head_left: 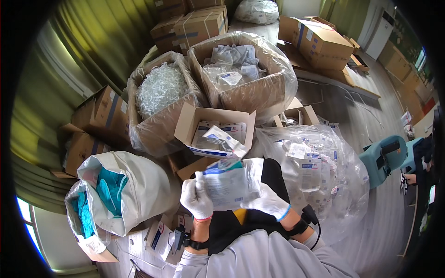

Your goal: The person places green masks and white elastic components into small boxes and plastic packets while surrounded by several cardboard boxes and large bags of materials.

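Observation:
Between my gloved hands, above my lap, is a clear and white printed packet (227, 191) with a blue band and a bit of teal near its top. My left hand (196, 199) pinches the packet's left edge, fingers closed. At its lower right, my right hand (270, 203) grips the packet, the fingertips partly hidden by it. Just beyond stands an open cardboard carton (184, 123) holding similar flat packets (221, 141), some lying tilted on top.
Right of my lap, a large clear plastic bag (354, 185) bulges with torn packets. White sacks (150, 180) with teal items (110, 190) stand left. Behind are lined boxes of clear plastic scraps (162, 88) and grey pouches (234, 60). A teal chair (382, 160) stands right, near another person.

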